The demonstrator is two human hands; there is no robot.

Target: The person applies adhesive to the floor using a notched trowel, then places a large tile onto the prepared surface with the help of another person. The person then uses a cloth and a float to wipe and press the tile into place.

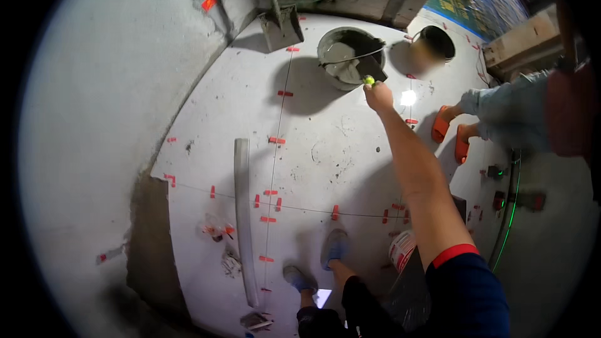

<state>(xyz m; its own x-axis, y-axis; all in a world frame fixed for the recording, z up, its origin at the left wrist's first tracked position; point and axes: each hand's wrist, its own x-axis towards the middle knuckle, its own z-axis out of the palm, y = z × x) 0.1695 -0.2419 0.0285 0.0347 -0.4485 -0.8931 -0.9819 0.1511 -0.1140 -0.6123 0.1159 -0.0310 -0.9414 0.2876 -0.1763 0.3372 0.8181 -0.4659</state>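
My right hand [379, 96] is closed around the yellow-green handle of a trowel [369, 79], its arm stretched far forward. The trowel's dark flat blade reaches over the near right side of a black bucket [325, 39]. Wet grey mortar [343, 56] lies in this bucket, and a thin wire handle crosses its mouth. How deep the blade sits in the mortar I cannot tell. My left hand is out of view.
Large pale tiles [325, 131] with red levelling clips [277, 140] cover the floor. A mortar-smeared shovel [282, 28] leans behind. To the right stand a second black bucket [441, 40] and a person in orange sandals [441, 126]. A long grey straightedge [243, 213] lies at left, near a bare floor strip [150, 238].
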